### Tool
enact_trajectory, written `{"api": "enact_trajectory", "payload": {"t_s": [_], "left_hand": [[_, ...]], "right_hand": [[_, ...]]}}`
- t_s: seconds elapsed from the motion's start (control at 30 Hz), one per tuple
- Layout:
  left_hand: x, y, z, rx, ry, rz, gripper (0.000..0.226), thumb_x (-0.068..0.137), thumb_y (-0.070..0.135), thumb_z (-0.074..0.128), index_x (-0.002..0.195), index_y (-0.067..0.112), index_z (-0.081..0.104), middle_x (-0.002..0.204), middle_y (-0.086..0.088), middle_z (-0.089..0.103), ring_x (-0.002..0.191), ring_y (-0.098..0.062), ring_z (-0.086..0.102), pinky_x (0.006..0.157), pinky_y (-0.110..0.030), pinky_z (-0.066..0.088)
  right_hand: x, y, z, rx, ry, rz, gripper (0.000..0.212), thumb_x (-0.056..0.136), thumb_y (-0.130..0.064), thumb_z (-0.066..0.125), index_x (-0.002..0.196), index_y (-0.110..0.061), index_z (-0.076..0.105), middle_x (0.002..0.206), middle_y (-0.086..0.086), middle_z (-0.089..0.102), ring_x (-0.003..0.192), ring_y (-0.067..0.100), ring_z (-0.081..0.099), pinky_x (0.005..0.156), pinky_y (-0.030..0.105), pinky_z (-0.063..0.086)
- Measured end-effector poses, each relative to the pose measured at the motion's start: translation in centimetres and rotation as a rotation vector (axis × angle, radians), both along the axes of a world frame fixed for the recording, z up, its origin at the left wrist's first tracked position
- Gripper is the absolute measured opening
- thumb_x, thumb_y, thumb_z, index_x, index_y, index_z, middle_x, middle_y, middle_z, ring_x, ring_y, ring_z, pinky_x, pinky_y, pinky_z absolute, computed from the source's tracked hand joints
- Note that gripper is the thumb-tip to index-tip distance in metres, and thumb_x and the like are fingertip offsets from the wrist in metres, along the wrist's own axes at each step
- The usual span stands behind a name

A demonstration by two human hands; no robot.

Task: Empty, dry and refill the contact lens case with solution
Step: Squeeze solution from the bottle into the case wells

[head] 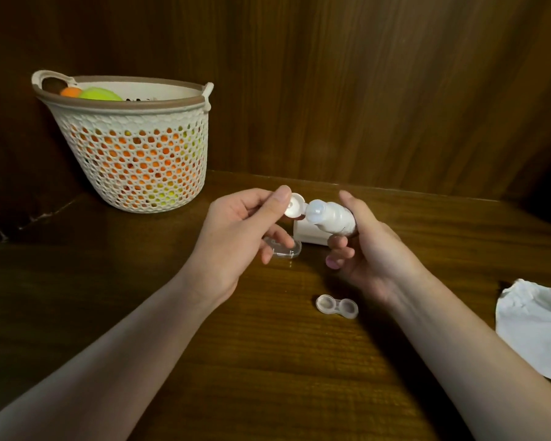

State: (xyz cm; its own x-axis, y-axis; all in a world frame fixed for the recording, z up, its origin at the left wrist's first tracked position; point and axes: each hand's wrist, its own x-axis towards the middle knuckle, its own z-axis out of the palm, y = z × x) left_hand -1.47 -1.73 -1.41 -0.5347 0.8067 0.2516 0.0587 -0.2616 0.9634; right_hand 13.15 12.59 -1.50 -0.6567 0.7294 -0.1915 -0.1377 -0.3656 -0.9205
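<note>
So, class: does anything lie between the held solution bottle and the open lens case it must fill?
Nothing visible does. The right hand holds the solution bottle, its cap flipped open by the left hand. The lens case lies uncovered on bare table below it.

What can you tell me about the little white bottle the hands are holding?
The bottle is small, white and looks like plastic. It lies tipped on its side above the table, its rounded nozzle pointing left. Its flip cap is open, hanging by a hinge. The right hand grips the body; the left hand pinches the cap's edge with thumb and finger.
</note>
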Motion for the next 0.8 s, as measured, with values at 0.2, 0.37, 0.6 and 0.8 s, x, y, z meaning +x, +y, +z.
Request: {"api": "enact_trajectory", "payload": {"t_s": [0.2, 0.37, 0.6, 0.8], "left_hand": [[0.1, 0.1, -0.1, 0.044, 0.008, -0.045, 0.032, 0.100, 0.038, 0.065, 0.120, 0.015, 0.075, 0.107, 0.000, 0.082, 0.091, -0.027, 0.082, 0.049, -0.022, 0.052], [0.0, 0.1, -0.6, 0.077, 0.162, -0.004, 0.019, 0.105, 0.022, 0.066, 0.119, 0.018, 0.078, 0.116, 0.003, 0.081, 0.092, -0.023, 0.082, 0.051, -0.024, 0.055], [0.1, 0.1, -0.5, 0.041, 0.047, -0.090, 0.044, 0.087, 0.040, 0.074, 0.128, 0.024, 0.075, 0.118, 0.003, 0.080, 0.087, -0.019, 0.079, 0.054, -0.025, 0.056], [0.2, 0.0, -0.7, 0.056, 0.079, -0.276, 0.042, 0.093, 0.030, 0.072, 0.134, 0.019, 0.074, 0.127, 0.000, 0.076, 0.101, -0.027, 0.079, 0.059, -0.024, 0.060]], "right_hand": [[-0.2, 0.1, -0.1, 0.039, 0.004, -0.112, 0.044, 0.095, -0.049, 0.076, 0.111, -0.008, 0.072, 0.055, 0.001, 0.056, 0.040, 0.010, 0.047, 0.061, 0.034, 0.045], [-0.2, 0.2, -0.3, 0.062, 0.028, -0.146, 0.048, 0.097, -0.045, 0.076, 0.121, -0.003, 0.070, 0.059, 0.003, 0.063, 0.042, 0.012, 0.052, 0.061, 0.036, 0.048], [0.2, -0.4, 0.1, 0.132, -0.020, -0.070, 0.045, 0.101, -0.041, 0.071, 0.122, -0.002, 0.069, 0.062, 0.003, 0.062, 0.046, 0.012, 0.052, 0.062, 0.035, 0.044], [0.5, -0.8, 0.6, 0.185, -0.051, -0.069, 0.036, 0.104, -0.034, 0.066, 0.117, -0.001, 0.070, 0.073, 0.008, 0.066, 0.050, 0.015, 0.048, 0.042, 0.024, 0.039]]}}
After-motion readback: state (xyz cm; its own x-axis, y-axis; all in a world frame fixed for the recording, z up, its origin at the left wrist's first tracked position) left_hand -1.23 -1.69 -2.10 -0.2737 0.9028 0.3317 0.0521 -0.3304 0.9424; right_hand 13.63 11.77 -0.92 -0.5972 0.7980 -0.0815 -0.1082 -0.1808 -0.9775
